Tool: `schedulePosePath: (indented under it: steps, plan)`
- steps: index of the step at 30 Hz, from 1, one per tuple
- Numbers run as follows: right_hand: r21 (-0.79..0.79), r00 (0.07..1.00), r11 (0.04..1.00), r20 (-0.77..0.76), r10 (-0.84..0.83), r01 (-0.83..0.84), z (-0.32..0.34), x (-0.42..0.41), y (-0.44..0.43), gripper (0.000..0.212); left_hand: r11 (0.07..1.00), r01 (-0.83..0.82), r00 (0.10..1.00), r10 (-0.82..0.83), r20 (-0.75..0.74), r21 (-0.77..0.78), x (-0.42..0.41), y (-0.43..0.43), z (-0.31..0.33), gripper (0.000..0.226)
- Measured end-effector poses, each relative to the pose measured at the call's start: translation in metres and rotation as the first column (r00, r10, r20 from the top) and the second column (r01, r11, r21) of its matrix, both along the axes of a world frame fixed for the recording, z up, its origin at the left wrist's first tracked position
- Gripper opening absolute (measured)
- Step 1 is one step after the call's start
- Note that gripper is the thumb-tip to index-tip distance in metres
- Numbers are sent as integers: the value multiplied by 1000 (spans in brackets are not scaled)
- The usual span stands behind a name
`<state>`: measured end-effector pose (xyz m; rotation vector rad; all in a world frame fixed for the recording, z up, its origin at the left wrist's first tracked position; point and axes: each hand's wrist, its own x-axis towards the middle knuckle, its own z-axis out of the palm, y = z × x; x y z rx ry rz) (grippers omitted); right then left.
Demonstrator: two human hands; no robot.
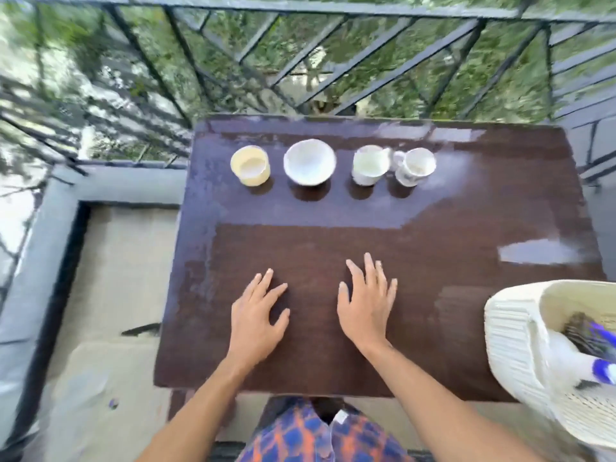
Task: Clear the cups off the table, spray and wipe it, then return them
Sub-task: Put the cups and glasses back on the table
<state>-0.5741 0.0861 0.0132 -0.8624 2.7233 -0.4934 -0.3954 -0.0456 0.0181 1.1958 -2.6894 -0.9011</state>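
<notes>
On the far part of the dark brown table (450, 295) stands a row of vessels: a pale yellow cup (250, 165), a white bowl (310, 162), a white mug (370, 165) and a patterned white cup (415, 166). My left hand (255, 316) lies flat on the near part of the table, fingers spread, holding nothing. My right hand (365, 303) rests flat beside it, also empty. Both hands are well short of the cups.
A white woven basket (513, 331) sits at the table's right near corner, with a white spray bottle with a blue nozzle (586, 365) and a dark cloth inside. A black metal railing (300, 61) runs behind the table. A grey ledge lies at left.
</notes>
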Motion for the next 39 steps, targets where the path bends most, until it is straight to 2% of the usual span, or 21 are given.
schedulePosePath:
  steps: [2, 3, 5, 6, 8, 10, 11, 13, 15, 17, 19, 22, 23, 25, 28, 31, 33, 34, 37, 39]
  plan:
    - [-48, 979, 978, 7, 202, -202, -3, 22, -14, 42, 987, -158, 987, 158, 30, -7, 56, 8, 0, 48]
    - [-91, 938, 935, 20, 345, -342, -2, 36, -24, 37, 963, -268, 963, 267, 30, 10, 85, 12, -2, 44]
    - [-180, 795, 786, 33, 606, -592, 2, 67, -45, 23, 836, -537, 841, 541, -4, 110, 140, 24, -8, 33]
    - [-211, 697, 690, 52, 715, -692, 7, 92, -60, 19, 712, -679, 721, 693, -21, 180, 172, 31, -10, 30]
    - [-212, 524, 555, 187, 831, -805, 16, 138, -85, 18, 392, -858, 411, 912, -16, 332, 222, 43, -9, 21]
    - [-199, 348, 426, 331, 877, -883, 20, 193, -110, 20, 44, -905, 70, 996, 46, 422, 270, 55, -12, 5]
    - [-187, 280, 368, 376, 883, -911, 20, 220, -121, 21, -63, -894, -40, 997, 61, 445, 291, 61, -16, 8]
    - [-152, 186, 280, 450, 873, -948, 24, 271, -143, 20, -216, -861, -170, 976, 139, 461, 327, 72, -28, 25]
    - [-129, 122, 217, 514, 849, -968, 21, 328, -166, 21, -354, -812, -273, 933, 234, 463, 367, 83, -48, 15]
    - [-85, 91, 173, 585, 806, -981, 8, 380, -190, 35, -426, -767, -321, 902, 289, 479, 398, 84, -77, 21]
    - [-33, 112, 160, 574, 811, -987, -17, 424, -215, 61, -421, -781, -301, 901, 312, 462, 421, 73, -103, 46]
    - [77, 143, 123, 368, 919, -989, -64, 482, -262, 95, -330, -855, -251, 938, 239, 399, 454, 39, -127, 88]
    - [139, 132, 93, 308, 942, -986, -75, 494, -279, 106, -267, -888, -206, 959, 194, 375, 462, 24, -130, 97]
    - [250, 76, -7, 318, 945, -968, -99, 514, -307, 127, -132, -928, -98, 989, 115, 347, 480, -4, -138, 108]
    - [335, -15, -136, 340, 940, -932, -122, 531, -325, 126, 77, -955, 113, 987, 113, 286, 496, -41, -151, 113]
    - [325, -39, -154, 336, 941, -933, -134, 538, -322, 104, 256, -938, 296, 943, 153, 233, 505, -61, -159, 99]
    - [299, 20, -96, 362, 932, -949, -131, 533, -315, 95, 300, -929, 340, 923, 181, 216, 509, -64, -156, 91]
    - [269, 82, -29, 393, 916, -963, -125, 527, -312, 93, 312, -924, 353, 917, 184, 220, 510, -64, -151, 89]
    - [151, 312, 275, 533, 786, -950, -91, 497, -300, 89, 309, -913, 349, 929, 120, 268, 510, -66, -121, 81]
    - [57, 374, 423, 579, 724, -905, -57, 467, -290, 87, 301, -911, 330, 942, 64, 281, 507, -69, -91, 84]
